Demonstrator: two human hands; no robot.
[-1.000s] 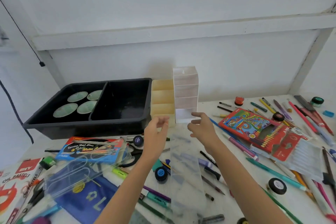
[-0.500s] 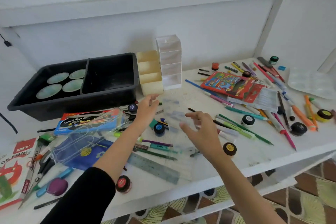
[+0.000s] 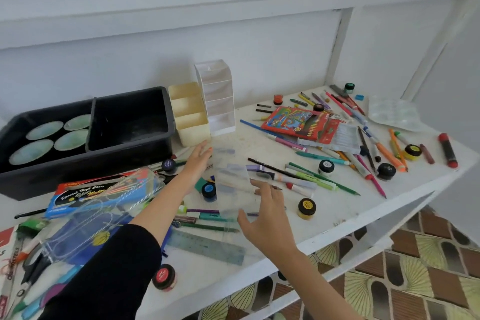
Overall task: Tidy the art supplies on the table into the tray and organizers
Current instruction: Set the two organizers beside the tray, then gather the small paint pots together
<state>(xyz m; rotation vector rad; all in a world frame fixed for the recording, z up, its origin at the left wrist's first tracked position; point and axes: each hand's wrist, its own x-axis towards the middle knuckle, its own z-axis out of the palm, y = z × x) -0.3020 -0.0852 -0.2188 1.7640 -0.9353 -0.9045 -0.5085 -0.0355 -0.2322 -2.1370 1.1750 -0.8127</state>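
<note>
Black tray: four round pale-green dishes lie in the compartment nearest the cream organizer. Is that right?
Not quite. The head view shows the four round dishes in the black tray's other compartment, the one away from the cream organizer. The compartment nearest the organizer holds no dishes.

Soft, even daylight fills the scene, bright and a little bluish. The white table shows only faint, soft shadows under the pens, while the inside of the black tray sinks into darkness. A pale sheen lies on the clear case. The left hand, the right hand and the clear organizer between them are blurred. The wall beams bow toward the edges, and fine detail is soft throughout.
</note>
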